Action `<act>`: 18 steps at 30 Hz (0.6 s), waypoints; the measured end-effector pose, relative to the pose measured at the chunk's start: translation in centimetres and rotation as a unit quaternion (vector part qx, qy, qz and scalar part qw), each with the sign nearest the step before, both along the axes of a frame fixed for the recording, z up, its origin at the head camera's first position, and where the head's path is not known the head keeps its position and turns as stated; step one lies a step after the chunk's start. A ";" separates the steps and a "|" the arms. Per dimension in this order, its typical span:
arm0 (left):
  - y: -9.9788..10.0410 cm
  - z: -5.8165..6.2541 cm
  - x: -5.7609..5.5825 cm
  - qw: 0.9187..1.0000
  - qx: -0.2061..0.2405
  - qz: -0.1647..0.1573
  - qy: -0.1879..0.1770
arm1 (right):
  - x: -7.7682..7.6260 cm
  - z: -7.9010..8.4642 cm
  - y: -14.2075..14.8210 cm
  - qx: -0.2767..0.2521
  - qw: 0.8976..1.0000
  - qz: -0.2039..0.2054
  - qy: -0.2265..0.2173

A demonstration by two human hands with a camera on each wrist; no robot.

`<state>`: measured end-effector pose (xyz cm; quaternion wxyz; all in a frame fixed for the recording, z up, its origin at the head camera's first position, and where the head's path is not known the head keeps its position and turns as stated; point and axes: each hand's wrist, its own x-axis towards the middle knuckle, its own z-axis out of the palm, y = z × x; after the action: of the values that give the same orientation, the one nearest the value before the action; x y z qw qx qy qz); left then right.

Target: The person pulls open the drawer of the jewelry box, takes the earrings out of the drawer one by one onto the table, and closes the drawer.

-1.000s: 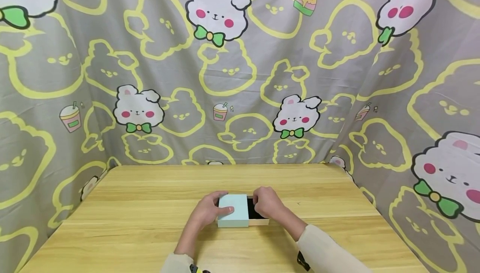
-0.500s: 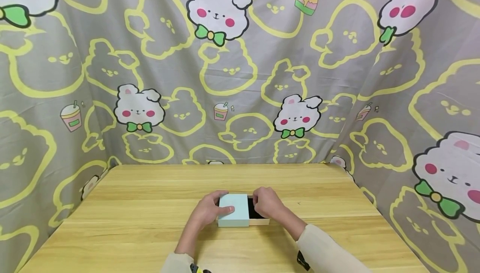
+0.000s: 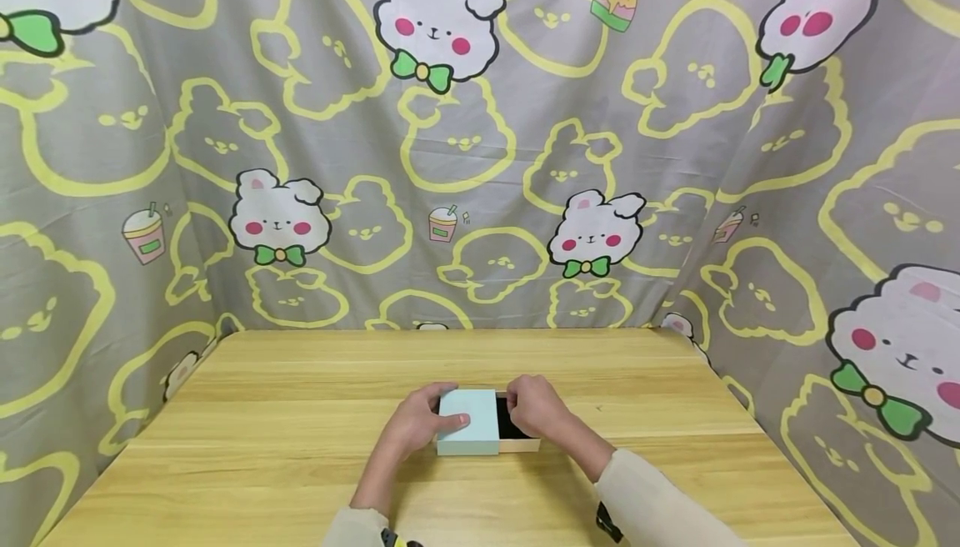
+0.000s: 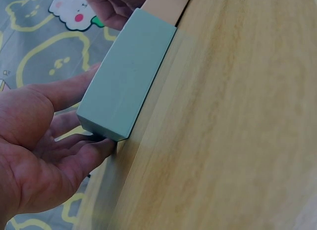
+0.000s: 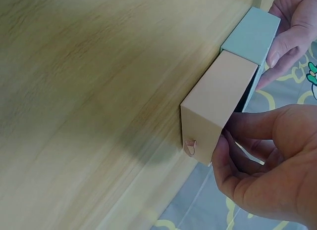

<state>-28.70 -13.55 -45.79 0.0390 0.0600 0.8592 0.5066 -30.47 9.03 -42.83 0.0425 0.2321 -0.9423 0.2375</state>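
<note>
A small drawer box lies on the table, made of a light blue sleeve (image 3: 468, 424) with a peach drawer (image 3: 519, 445) partly slid out to the right. Black lining (image 3: 507, 422) shows inside the drawer. My left hand (image 3: 416, 422) grips the sleeve's left end, thumb on top and fingers round its far side. At the drawer's right end, my right hand (image 3: 532, 405) pinches the wall, with the thumb reaching inside in the right wrist view. A small ribbon pull tab (image 5: 190, 147) hangs on the drawer's end face. Part of the drawer's interior is hidden behind the right hand.
The wooden table (image 3: 300, 414) extends around the box on all sides. Grey curtains (image 3: 465, 280) printed with rabbits and yellow outlines stand behind it and at both sides. A dark strap piece (image 3: 607, 522) shows under the right sleeve.
</note>
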 end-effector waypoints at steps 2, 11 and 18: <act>0.0 0.0 0.0 1.000 0.000 0.000 0.000 | 0.0 0.0 0.0 0.002 1.000 -0.001 0.001; 0.0 -0.2 -0.1 1.000 0.001 -0.001 -0.001 | 0.2 0.3 0.2 -0.002 1.000 -0.006 -0.014; 0.1 -0.2 -0.1 1.000 -0.003 0.003 -0.003 | 0.2 1.3 0.5 -0.003 1.000 -0.019 -0.025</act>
<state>-28.83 -13.43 -45.99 0.0401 0.0559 0.8610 0.5040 -30.32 9.57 -41.51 0.0242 0.2082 -0.9465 0.2452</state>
